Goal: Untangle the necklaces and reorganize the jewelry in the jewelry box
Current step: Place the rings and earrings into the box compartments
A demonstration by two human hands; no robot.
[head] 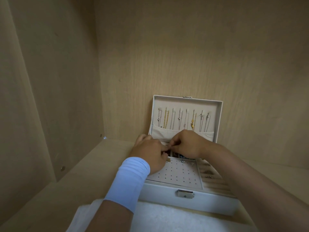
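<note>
A white jewelry box (163, 195) stands open on a wooden shelf, its lid (217, 114) leaning back. Several silver and gold necklaces (184, 120) hang in a row inside the lid above a fabric pocket (163, 133). My left hand (151, 155) and my right hand (187, 144) meet over the back compartments of the box. Their curled fingertips pinch something small between them; it is too small to identify. The perforated earring panel (180, 174) holds a few studs, and rings sit in the ring rolls (210, 176) at the right.
The box sits deep in a wooden cabinet, with the back wall (184, 47) right behind the lid and a side wall (50, 81) to the left. A white fluffy cloth (167, 218) lies on the shelf in front of the box. A metal latch (184, 193) is on the box front.
</note>
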